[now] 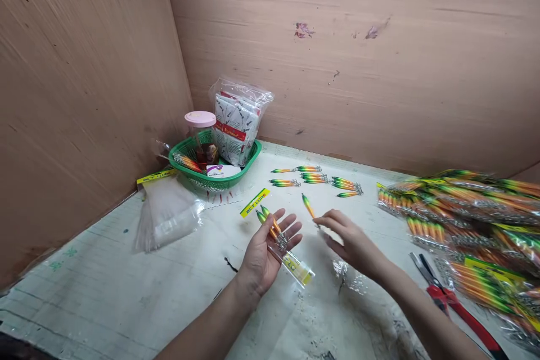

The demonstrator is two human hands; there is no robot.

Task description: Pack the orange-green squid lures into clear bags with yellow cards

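Palm up at the middle of the table, my left hand [264, 253] holds a pair of green-and-orange fishing lures [272, 222] under its thumb, hooks over the palm. Its other fingers are stretched out. A clear plastic packet with a yellow label [299, 270] lies beneath that hand, and a yellow "BCT LURE" card [255, 203] shows just beyond it. My right hand [343, 236] pinches a single fishing lure [307, 205] near its hook end, the green tip pointing away from me. Several loose lures [314, 178] lie in small groups farther back.
At the back left stands a green basket [228, 181] with a pink-lidded jar [201, 120] and a bag of packets [236, 126]. Clear bags [166, 214] lie left of my hands. Bagged lures [476, 202] pile up at right, near red-handled pliers [455, 304]. Wooden walls enclose the table.
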